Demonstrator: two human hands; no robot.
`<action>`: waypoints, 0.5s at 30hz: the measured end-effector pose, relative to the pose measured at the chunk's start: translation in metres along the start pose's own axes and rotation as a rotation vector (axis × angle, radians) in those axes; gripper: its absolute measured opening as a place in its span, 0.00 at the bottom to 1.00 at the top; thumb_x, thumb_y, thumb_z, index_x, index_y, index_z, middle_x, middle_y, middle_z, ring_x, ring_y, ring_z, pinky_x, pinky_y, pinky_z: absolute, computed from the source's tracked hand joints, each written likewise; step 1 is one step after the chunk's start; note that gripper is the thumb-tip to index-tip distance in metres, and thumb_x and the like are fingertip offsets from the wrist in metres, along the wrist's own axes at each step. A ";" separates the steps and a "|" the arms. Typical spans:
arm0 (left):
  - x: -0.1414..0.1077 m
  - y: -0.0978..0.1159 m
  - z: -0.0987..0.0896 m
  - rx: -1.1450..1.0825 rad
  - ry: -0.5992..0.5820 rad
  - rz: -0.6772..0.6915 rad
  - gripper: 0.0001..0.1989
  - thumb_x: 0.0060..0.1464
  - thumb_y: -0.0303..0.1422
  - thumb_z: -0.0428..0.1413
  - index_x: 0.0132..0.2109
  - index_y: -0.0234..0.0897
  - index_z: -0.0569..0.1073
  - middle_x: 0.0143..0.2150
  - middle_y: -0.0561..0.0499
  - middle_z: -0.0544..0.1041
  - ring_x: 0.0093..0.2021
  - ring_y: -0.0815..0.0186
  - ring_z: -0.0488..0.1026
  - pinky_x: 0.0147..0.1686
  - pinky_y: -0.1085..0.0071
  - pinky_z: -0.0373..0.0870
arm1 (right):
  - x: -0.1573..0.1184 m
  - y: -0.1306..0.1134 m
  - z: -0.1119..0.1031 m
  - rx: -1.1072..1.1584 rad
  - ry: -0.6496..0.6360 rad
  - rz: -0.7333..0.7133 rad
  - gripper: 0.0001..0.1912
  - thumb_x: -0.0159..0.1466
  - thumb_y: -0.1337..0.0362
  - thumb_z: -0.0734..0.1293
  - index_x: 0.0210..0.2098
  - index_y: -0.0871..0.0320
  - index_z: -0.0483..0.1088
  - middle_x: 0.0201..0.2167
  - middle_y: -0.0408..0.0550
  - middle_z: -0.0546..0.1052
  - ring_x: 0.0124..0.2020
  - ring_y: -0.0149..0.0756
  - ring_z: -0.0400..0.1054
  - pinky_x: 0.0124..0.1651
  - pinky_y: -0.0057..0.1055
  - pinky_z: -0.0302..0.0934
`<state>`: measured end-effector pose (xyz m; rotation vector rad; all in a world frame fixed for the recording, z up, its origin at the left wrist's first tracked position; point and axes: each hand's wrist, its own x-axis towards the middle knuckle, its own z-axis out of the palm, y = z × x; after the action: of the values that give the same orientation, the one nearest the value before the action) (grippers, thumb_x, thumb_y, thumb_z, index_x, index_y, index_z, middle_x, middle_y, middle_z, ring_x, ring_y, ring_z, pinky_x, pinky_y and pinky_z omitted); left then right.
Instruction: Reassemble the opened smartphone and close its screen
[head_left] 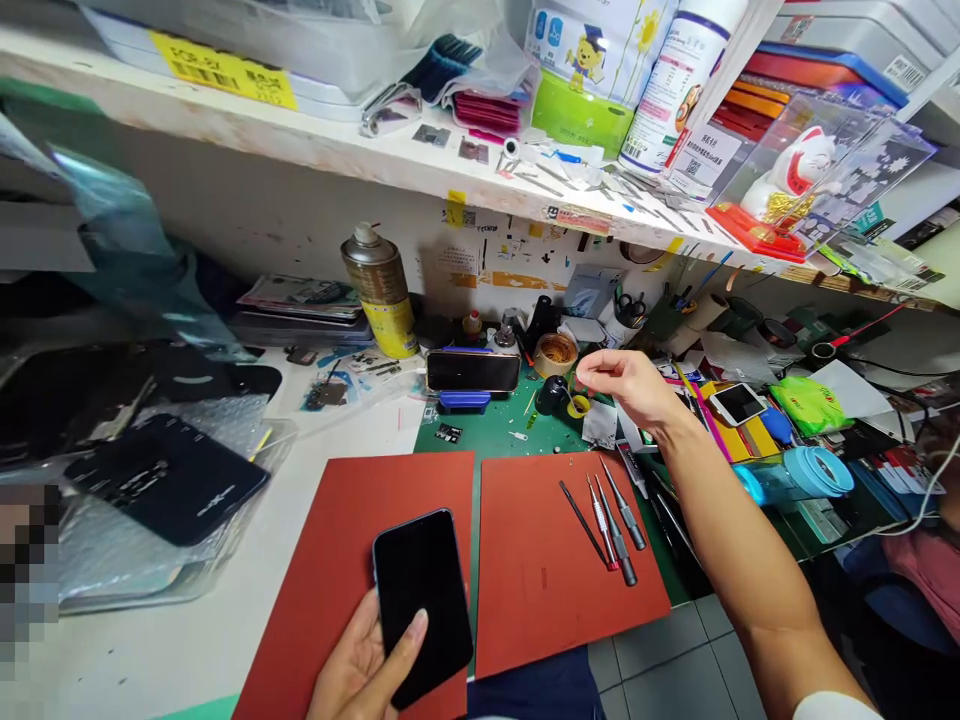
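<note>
Head view: the left hand [356, 665] has its fingers wrapped around a black phone [424, 600], with the thumb on the dark front. The phone is tilted and is over the left red mat [319, 570], near the edge of the worktop [157, 660]. I cannot tell if it touches the mat. The right hand [630, 390] is up at the back, near a small black bottle [552, 394] and a yellow roll [578, 406]. Its fingers are curled in and the tips are close together, but I cannot tell if they pinch something tiny. Four thin tools [627, 515] lie side by side on the right red mat [525, 620]. Behind the mats, another phone [472, 372] leans sideways on a blue stand [463, 401]. A tall spray can [390, 320] stands to the left of it. Far to the right lies a blue bottle [802, 476].
</note>
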<state>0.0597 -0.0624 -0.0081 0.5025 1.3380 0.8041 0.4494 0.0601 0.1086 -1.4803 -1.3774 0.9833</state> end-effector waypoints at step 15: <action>-0.017 0.014 0.009 -0.087 -0.033 0.062 0.38 0.47 0.38 0.76 0.64 0.40 0.78 0.65 0.41 0.81 0.77 0.42 0.64 0.77 0.49 0.57 | -0.068 0.029 0.093 -0.550 -0.032 0.009 0.09 0.72 0.66 0.67 0.40 0.53 0.82 0.39 0.50 0.85 0.41 0.43 0.76 0.47 0.37 0.65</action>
<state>0.0644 -0.0649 0.0148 0.4882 1.2566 0.8976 0.3651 -0.0011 0.0508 -1.8708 -1.7555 0.6580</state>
